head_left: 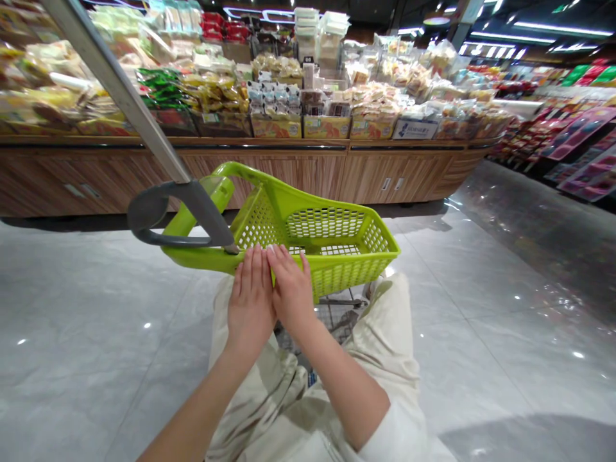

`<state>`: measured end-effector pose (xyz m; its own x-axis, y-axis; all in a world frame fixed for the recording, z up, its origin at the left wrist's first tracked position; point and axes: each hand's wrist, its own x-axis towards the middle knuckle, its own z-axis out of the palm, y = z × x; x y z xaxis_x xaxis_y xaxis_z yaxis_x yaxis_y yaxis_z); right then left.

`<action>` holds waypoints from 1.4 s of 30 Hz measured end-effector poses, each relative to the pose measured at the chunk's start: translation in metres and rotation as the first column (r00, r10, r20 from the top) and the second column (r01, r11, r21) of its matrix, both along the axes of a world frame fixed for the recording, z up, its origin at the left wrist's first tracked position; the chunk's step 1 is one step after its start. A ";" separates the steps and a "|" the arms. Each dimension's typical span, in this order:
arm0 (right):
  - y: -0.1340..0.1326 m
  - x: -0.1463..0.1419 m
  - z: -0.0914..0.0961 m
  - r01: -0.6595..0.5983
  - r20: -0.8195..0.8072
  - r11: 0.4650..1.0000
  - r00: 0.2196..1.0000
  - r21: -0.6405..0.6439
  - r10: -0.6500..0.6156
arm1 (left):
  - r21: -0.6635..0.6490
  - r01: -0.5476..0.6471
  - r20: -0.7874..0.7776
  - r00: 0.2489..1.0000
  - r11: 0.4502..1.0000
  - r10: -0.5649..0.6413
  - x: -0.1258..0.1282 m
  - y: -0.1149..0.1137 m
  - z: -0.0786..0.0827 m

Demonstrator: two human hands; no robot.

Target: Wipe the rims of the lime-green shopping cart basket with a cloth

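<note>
A bright green plastic shopping cart basket (349,273) with perforated sides stands in front of me, and no goods show in its visible inside. My left hand (251,292) lies on its near rim, palm down, fingers stretched out. Right beside it, touching it, my right hand (292,282) also rests on the rim with its fingers out flat. Neither hand is wrapped round anything. Just left of my hands is a grey looped plastic fitting (205,212) at the cart's handle end. A metal pole (120,90) rises from it towards the upper left.
Beyond the cart runs a wood-fronted display counter (298,173) piled with packaged foods. Pale shiny tiles (96,321) cover the floor. More shelves (572,141) of goods stand at the right. My legs in light trousers (385,333) are close to the cart.
</note>
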<state>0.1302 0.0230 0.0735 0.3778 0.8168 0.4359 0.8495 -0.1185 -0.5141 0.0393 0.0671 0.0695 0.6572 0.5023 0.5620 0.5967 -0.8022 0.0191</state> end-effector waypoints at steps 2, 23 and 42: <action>-0.004 0.006 -0.004 0.018 0.028 1.000 0.999 -0.011 -0.018 | 0.001 -0.001 -0.010 1.000 1.000 0.001 -0.001 0.000 0.001; -0.007 0.013 -0.010 0.036 0.021 0.999 0.999 -0.005 -0.036 | 0.002 -0.009 -0.013 1.000 1.000 0.009 0.000 -0.001 0.000; -0.005 0.008 -0.015 0.021 -0.009 0.999 1.000 0.032 -0.021 | -0.017 -0.056 -0.037 0.998 0.998 0.055 0.006 -0.005 0.001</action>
<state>0.1382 0.0182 0.0588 0.3983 0.7943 0.4587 0.8427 -0.1193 -0.5251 0.0451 0.0616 0.0704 0.6476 0.5487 0.5287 0.6410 -0.7674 0.0111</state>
